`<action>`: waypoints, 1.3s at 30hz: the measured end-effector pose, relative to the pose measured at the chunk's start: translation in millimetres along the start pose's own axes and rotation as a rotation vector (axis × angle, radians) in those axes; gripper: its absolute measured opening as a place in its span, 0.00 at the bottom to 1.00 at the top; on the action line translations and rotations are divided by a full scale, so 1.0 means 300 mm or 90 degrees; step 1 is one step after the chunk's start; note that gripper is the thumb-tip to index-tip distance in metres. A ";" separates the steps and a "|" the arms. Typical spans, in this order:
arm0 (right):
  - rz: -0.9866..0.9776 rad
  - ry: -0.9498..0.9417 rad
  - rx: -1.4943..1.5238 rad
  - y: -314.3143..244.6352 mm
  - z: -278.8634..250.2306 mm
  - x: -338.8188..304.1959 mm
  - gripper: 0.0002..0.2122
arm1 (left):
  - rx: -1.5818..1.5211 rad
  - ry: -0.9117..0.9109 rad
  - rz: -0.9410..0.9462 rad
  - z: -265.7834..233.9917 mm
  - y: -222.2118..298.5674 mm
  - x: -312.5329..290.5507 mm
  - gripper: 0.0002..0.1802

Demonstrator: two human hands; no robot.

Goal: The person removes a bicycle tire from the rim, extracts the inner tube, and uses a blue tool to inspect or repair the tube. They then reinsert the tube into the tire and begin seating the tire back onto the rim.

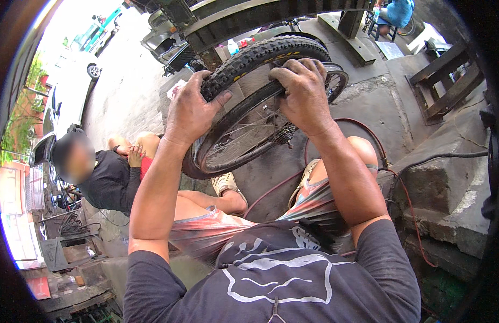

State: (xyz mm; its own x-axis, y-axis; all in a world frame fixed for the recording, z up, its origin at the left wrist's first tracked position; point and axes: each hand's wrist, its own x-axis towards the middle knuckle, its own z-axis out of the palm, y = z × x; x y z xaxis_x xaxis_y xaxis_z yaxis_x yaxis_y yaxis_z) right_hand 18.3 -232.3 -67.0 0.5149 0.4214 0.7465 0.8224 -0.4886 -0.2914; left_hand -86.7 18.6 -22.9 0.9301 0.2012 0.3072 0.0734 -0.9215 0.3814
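A black knobby bicycle tire (249, 60) with yellow lettering arches up in front of me. My left hand (193, 110) is closed on its left side, thumb on the inner edge and fingers over the tread. Closed on the tire's near edge, further right, is my right hand (303, 94), its fingers curled and dirty. Below the arch tilts a spoked bicycle wheel (236, 124), with a dark cog cassette (284, 133) at its hub. The tire's upper part stands apart from the rim; my right hand hides where they meet.
A seated person (107, 172) in black is close at left. A reddish hose (273, 188) runs across the floor between my feet. Ahead is a dark metal frame (249, 21), with a bottle (233, 47) beneath it. Concrete steps (448, 199) and a rusty stand (446, 83) are at right.
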 end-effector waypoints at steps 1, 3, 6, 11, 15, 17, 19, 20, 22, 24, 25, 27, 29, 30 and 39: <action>0.003 0.006 -0.004 -0.004 -0.002 0.003 0.17 | 0.001 -0.004 -0.007 -0.004 0.001 -0.001 0.39; 0.010 0.013 -0.006 -0.003 -0.005 0.008 0.20 | -0.013 0.007 0.009 -0.003 -0.010 -0.005 0.39; 0.014 0.024 0.012 0.029 -0.026 0.015 0.23 | -0.028 0.006 0.002 -0.003 -0.016 -0.014 0.38; -0.032 -0.034 0.033 0.142 -0.212 0.016 0.18 | -0.045 0.025 -0.028 -0.009 0.004 -0.045 0.38; -0.020 -0.031 -0.004 0.174 -0.301 -0.028 0.16 | -0.054 -0.020 -0.065 -0.021 -0.006 -0.045 0.38; 0.022 -0.032 -0.036 0.228 -0.301 -0.059 0.17 | -0.019 -0.035 -0.054 -0.035 0.001 -0.060 0.38; 0.038 -0.051 -0.080 0.287 -0.333 -0.105 0.18 | -0.002 -0.068 -0.037 -0.032 0.014 -0.065 0.39; 0.048 -0.058 -0.104 0.317 -0.352 -0.124 0.18 | -0.005 -0.108 -0.040 -0.041 0.024 -0.060 0.39; 0.062 -0.081 -0.194 0.372 -0.383 -0.158 0.19 | -0.004 -0.188 -0.039 -0.076 0.049 -0.039 0.40; 0.068 -0.099 -0.255 0.403 -0.371 -0.168 0.19 | 0.003 -0.219 -0.022 -0.093 0.056 0.011 0.47; 0.068 -0.105 -0.271 0.404 -0.360 -0.159 0.19 | 0.003 -0.210 -0.003 -0.096 0.066 0.047 0.48; 0.074 -0.131 -0.299 0.457 -0.337 -0.169 0.18 | -0.016 -0.227 0.024 -0.076 0.131 0.135 0.52; 0.090 -0.109 -0.303 0.479 -0.327 -0.155 0.17 | -0.024 -0.244 0.057 -0.031 0.211 0.221 0.49; 0.102 -0.096 -0.306 0.497 -0.325 -0.162 0.16 | -0.012 -0.240 0.088 0.017 0.236 0.256 0.44; 0.172 -0.063 -0.333 0.491 -0.307 -0.189 0.06 | 0.217 0.177 -0.152 -0.782 -0.242 -0.052 0.38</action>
State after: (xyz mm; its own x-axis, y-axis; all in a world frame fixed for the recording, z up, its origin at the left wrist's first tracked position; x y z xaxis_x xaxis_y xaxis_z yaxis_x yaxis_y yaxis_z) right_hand 87.9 -398.4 -97.1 0.7297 0.2866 0.6208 0.4436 -0.8893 -0.1109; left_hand -191.0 160.4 149.1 0.7446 0.4586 0.4850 0.4300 -0.8853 0.1770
